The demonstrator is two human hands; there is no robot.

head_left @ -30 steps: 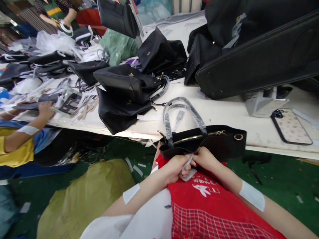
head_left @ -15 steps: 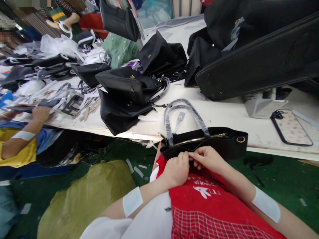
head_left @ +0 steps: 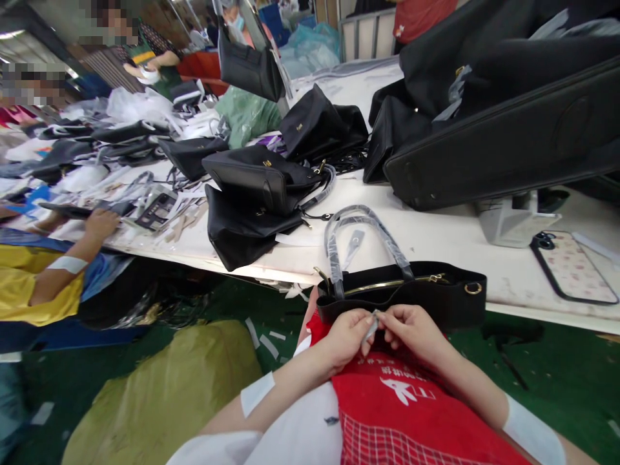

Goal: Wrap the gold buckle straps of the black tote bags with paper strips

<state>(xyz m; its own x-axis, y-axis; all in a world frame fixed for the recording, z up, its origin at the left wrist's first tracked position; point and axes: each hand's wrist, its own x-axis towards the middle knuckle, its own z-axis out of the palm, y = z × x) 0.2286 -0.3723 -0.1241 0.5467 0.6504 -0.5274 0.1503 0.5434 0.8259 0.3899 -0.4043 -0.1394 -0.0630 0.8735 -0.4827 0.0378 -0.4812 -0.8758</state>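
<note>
Left hand has turned since half a second ago, so the grey strip shows again; view also tipped up, everything sits lower. Left grip pinched narrow on the strip; right hand has thumb and fingertips closed up at the strip's top end, can't tell if it holds any. Clock from hands: black tote just beyond at 12 to 1, at the counter front edge, near side over the lap, zip top open, wrapped handles upright. Contact between hands and tote rim unclear. Bare counter from the handles at 1 round to the phone between 2 and 3, which lies close to the edge. Large black bag blocks 1 further back; stacked black bags crowd 10 to 11, lower one reaching the edge. Olive sack at 8, green floor showing between it and the counter.
</note>
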